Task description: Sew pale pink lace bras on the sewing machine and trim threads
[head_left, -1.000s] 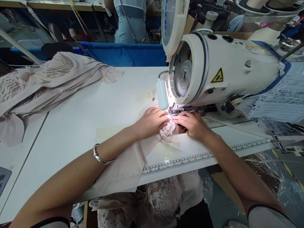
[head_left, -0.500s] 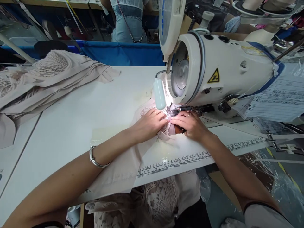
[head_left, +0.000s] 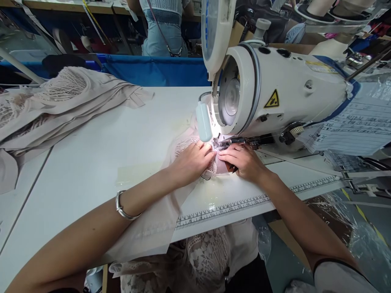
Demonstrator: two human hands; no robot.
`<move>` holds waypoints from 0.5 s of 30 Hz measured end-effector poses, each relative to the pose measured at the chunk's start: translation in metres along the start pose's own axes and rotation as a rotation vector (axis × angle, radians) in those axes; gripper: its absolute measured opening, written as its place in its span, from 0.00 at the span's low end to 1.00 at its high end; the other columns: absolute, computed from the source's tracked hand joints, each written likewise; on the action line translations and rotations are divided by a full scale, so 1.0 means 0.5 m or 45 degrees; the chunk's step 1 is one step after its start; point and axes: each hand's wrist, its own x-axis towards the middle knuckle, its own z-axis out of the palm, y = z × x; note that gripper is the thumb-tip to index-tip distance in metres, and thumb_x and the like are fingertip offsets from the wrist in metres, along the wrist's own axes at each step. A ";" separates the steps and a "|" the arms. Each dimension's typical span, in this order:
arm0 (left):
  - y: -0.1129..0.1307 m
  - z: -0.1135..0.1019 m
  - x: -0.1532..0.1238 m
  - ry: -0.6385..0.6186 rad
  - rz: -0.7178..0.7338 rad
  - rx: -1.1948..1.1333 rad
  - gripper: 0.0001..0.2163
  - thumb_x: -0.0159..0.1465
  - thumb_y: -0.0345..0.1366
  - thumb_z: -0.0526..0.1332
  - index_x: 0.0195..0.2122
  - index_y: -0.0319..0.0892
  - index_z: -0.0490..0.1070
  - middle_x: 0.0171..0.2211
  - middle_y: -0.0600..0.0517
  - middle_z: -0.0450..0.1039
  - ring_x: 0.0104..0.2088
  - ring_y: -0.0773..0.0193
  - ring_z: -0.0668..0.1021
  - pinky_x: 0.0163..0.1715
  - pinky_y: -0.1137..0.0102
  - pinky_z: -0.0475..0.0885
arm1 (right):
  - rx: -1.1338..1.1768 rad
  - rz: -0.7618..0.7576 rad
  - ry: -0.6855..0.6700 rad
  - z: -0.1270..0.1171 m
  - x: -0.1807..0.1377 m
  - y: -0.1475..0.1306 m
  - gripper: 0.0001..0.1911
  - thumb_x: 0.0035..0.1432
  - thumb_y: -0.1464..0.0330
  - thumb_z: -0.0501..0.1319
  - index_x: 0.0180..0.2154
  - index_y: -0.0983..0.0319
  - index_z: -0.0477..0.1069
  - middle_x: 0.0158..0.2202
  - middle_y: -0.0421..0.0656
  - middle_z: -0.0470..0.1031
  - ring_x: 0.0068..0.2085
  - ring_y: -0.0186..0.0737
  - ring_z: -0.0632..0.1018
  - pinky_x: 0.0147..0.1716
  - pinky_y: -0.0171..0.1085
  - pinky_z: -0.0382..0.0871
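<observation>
Pale pink lace fabric (head_left: 183,147) lies under the needle area of a white sewing machine (head_left: 287,77). My left hand (head_left: 191,165) is closed on the lace just left of the presser foot (head_left: 216,145), fingers bent and close together. On the other side, my right hand (head_left: 246,162) grips the same fabric near its edge, thumb hidden beneath. The two hands' fingertips nearly meet in front of the foot. A small dark brown piece (head_left: 231,167) shows beneath my right fingers. Sheer cloth (head_left: 149,228) trails under my left forearm toward the table edge.
A lamp (head_left: 203,122) lights the needle area. Beige lace garments (head_left: 76,95) are heaped at the left of the white table (head_left: 100,162). A ruler strip (head_left: 226,211) runs along the front edge. More lace cloth (head_left: 207,252) lies on my lap. A person (head_left: 163,28) is beyond.
The fabric's near edge by my fingers has shifted and folded slightly, and more lace shows left of my left hand. Both hands stay nearly in place; the view has moved a little.
</observation>
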 end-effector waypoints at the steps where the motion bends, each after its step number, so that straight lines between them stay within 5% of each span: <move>1: 0.001 0.002 0.000 0.023 0.015 0.007 0.13 0.72 0.26 0.49 0.43 0.37 0.74 0.43 0.42 0.76 0.40 0.54 0.72 0.34 0.63 0.64 | 0.003 -0.008 0.004 -0.001 0.000 -0.001 0.21 0.60 0.81 0.53 0.47 0.58 0.78 0.48 0.43 0.83 0.47 0.47 0.77 0.43 0.47 0.69; 5: 0.000 0.003 -0.002 0.068 0.102 -0.019 0.15 0.71 0.23 0.47 0.36 0.41 0.72 0.39 0.47 0.77 0.38 0.58 0.72 0.41 0.63 0.65 | -0.012 -0.045 0.022 -0.006 0.004 -0.006 0.18 0.60 0.82 0.54 0.40 0.59 0.78 0.44 0.42 0.84 0.45 0.45 0.77 0.43 0.45 0.68; 9: -0.001 -0.001 -0.004 0.086 0.069 -0.022 0.09 0.72 0.32 0.54 0.35 0.42 0.71 0.33 0.49 0.75 0.35 0.57 0.71 0.41 0.63 0.66 | -0.015 -0.087 0.072 -0.009 0.007 -0.007 0.17 0.59 0.82 0.55 0.40 0.60 0.77 0.42 0.42 0.84 0.43 0.45 0.76 0.43 0.44 0.67; 15: 0.005 -0.002 -0.008 0.048 0.017 0.021 0.11 0.71 0.41 0.59 0.46 0.38 0.73 0.45 0.43 0.78 0.44 0.51 0.75 0.48 0.56 0.67 | -0.016 -0.107 0.123 -0.003 0.008 -0.006 0.16 0.60 0.81 0.56 0.41 0.61 0.77 0.41 0.43 0.84 0.43 0.44 0.75 0.40 0.43 0.67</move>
